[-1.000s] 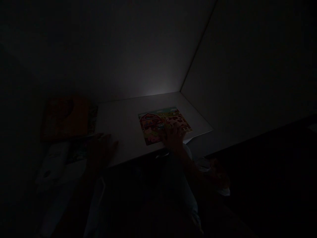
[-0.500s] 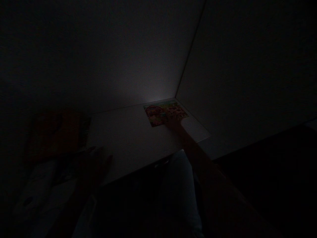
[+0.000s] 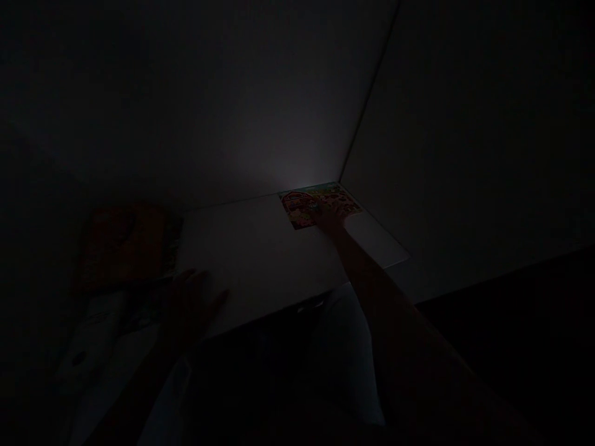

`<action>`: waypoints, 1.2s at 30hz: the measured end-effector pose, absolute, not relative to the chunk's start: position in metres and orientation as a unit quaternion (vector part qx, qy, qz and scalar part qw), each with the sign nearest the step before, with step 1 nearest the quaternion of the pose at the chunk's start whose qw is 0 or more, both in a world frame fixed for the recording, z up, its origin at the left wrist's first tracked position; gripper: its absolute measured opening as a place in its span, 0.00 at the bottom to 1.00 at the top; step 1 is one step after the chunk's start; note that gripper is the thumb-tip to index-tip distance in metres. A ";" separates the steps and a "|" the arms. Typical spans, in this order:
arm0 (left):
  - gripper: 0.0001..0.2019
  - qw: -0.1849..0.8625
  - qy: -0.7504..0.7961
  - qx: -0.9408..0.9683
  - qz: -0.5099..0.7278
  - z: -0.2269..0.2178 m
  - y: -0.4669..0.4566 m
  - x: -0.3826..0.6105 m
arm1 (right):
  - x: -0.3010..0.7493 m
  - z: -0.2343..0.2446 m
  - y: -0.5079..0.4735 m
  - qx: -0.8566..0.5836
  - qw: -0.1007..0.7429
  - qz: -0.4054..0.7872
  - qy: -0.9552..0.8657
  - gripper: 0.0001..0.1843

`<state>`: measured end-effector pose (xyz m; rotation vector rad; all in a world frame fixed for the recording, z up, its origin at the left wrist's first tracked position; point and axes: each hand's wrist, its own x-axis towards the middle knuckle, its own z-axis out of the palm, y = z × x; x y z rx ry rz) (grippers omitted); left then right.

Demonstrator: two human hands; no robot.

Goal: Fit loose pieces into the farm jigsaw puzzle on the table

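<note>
Where your right hand (image 3: 331, 218) lies across the near edge of the colourful farm-scene picture board (image 3: 302, 207), in the far corner of the white desk (image 3: 260, 260), the dimness hides whether it grips. Your open left hand (image 3: 195, 303), fingers spread, sits well apart at the desk's near edge, beside a dark orange book (image 3: 125, 248).

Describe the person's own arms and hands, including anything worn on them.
The right hand and left hand are bare, without gloves; the right forearm shows no sleeve. It is too dark to tell whether the pale strip beside the left arm is a sleeve.
</note>
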<state>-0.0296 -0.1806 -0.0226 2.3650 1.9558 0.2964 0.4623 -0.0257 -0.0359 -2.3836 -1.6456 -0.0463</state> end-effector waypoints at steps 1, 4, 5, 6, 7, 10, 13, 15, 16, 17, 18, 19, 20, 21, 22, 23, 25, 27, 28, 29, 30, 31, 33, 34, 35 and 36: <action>0.42 0.028 0.634 0.766 0.096 -0.023 -0.181 -0.030 | 0.462 -0.032 -0.028 -0.816 0.125 -0.008 -0.564 0.50; 0.40 0.035 0.634 0.764 0.112 -0.023 -0.187 -0.028 | 0.456 -0.025 -0.043 -0.796 0.131 -0.022 -0.591 0.47; 0.39 0.040 0.625 0.770 0.124 -0.023 -0.190 -0.027 | 0.451 -0.026 -0.050 -0.779 0.132 -0.043 -0.611 0.46; 0.38 0.038 0.622 0.769 0.144 -0.023 -0.194 -0.025 | 0.445 -0.028 -0.058 -0.762 0.133 -0.062 -0.631 0.45; 0.37 0.037 0.622 0.766 0.160 -0.023 -0.197 -0.024 | 0.437 -0.033 -0.068 -0.743 0.131 -0.073 -0.652 0.45; 0.36 0.050 0.619 0.760 0.190 -0.027 -0.202 -0.019 | 0.412 -0.052 -0.098 -0.720 0.128 -0.085 -0.677 0.45; 0.37 0.054 0.630 0.752 0.187 -0.035 -0.201 -0.017 | 0.391 -0.067 -0.124 -0.667 0.130 -0.088 -0.728 0.43; 0.37 0.050 0.638 0.742 0.200 -0.040 -0.200 -0.017 | 0.384 -0.071 -0.133 -0.658 0.140 -0.079 -0.736 0.43; 0.36 0.049 0.640 0.735 0.217 -0.042 -0.199 -0.019 | 0.382 -0.071 -0.135 -0.660 0.148 -0.072 -0.733 0.43; 0.35 0.048 0.640 0.729 0.239 -0.043 -0.198 -0.021 | 0.381 -0.070 -0.136 -0.663 0.159 -0.065 -0.729 0.44; 0.34 0.046 0.638 0.722 0.263 -0.042 -0.196 -0.026 | 0.380 -0.069 -0.136 -0.664 0.170 -0.060 -0.725 0.44; 0.34 0.043 0.636 0.716 0.285 -0.040 -0.193 -0.031 | 0.381 -0.068 -0.136 -0.665 0.180 -0.056 -0.722 0.44; 0.34 0.036 0.636 0.709 0.302 -0.037 -0.189 -0.039 | 0.381 -0.067 -0.136 -0.666 0.187 -0.053 -0.720 0.44; 0.35 0.024 0.641 0.700 0.313 -0.032 -0.185 -0.048 | 0.382 -0.066 -0.136 -0.667 0.191 -0.052 -0.718 0.45; 0.38 0.011 0.650 0.691 0.316 -0.026 -0.181 -0.059 | 0.382 -0.066 -0.137 -0.668 0.195 -0.052 -0.717 0.45; 0.41 -0.006 0.666 0.677 0.312 -0.020 -0.176 -0.070 | 0.383 -0.066 -0.138 -0.667 0.198 -0.052 -0.716 0.45; 0.50 -0.031 0.693 0.660 0.288 -0.008 -0.167 -0.093 | 0.383 -0.066 -0.139 -0.666 0.204 -0.052 -0.716 0.46; 0.54 -0.033 0.692 0.674 0.256 0.001 -0.160 -0.111 | 0.384 -0.067 -0.140 -0.668 0.204 -0.047 -0.714 0.46; 0.54 -0.029 0.695 0.675 0.247 0.005 -0.157 -0.116 | 0.384 -0.067 -0.140 -0.670 0.202 -0.044 -0.713 0.46; 0.54 -0.025 0.698 0.674 0.239 0.008 -0.153 -0.120 | 0.385 -0.068 -0.139 -0.671 0.200 -0.041 -0.713 0.47; 0.53 -0.021 0.701 0.674 0.232 0.012 -0.148 -0.121 | 0.385 -0.068 -0.138 -0.671 0.199 -0.041 -0.713 0.47; 0.52 -0.020 0.699 0.678 0.226 0.016 -0.141 -0.121 | 0.386 -0.069 -0.137 -0.671 0.199 -0.040 -0.713 0.47; 0.49 -0.021 0.680 0.700 0.217 0.028 -0.122 -0.119 | 0.386 -0.070 -0.135 -0.676 0.201 -0.037 -0.708 0.47; 0.48 -0.026 0.661 0.718 0.216 0.036 -0.109 -0.118 | 0.386 -0.071 -0.134 -0.680 0.203 -0.035 -0.704 0.47; 0.44 -0.029 0.650 0.725 0.228 0.046 -0.096 -0.118 | 0.385 -0.071 -0.133 -0.682 0.206 -0.033 -0.701 0.46; 0.40 -0.034 0.653 0.715 0.247 0.057 -0.082 -0.118 | 0.384 -0.071 -0.132 -0.683 0.210 -0.031 -0.699 0.46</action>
